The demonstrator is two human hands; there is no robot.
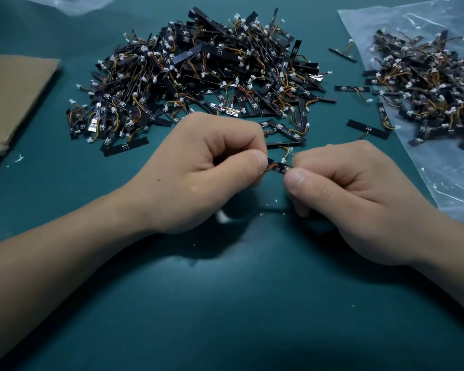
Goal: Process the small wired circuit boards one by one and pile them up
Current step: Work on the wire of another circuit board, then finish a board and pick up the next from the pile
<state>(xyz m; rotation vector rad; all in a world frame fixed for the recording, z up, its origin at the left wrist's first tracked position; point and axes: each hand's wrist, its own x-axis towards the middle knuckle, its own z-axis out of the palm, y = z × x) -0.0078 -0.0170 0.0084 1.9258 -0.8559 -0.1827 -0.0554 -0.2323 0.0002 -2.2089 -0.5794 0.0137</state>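
I had one small board (277, 167) pinched between my two hands, just above the green mat (225, 303) and just short of the near edge of the big pile (198, 73). My left hand (206, 170) gripped its left end between thumb and curled forefinger. My right hand (340, 194) pinched the right end the same way, and the other fingers of both were folded in.

The board lay close to level, its long axis running left to right across me, with only a short stretch showing between my thumbs. Its wire (286, 151) rose from the middle and curled away from me to a white plug.

I judged this the working step itself, midway on one piece, though I could not tell what my fingers were doing to it. The next move would call for freeing one hand and setting the board on a pile. I could not tell whether that meant the heap ahead or the one on the plastic bag (439, 170) to my right.
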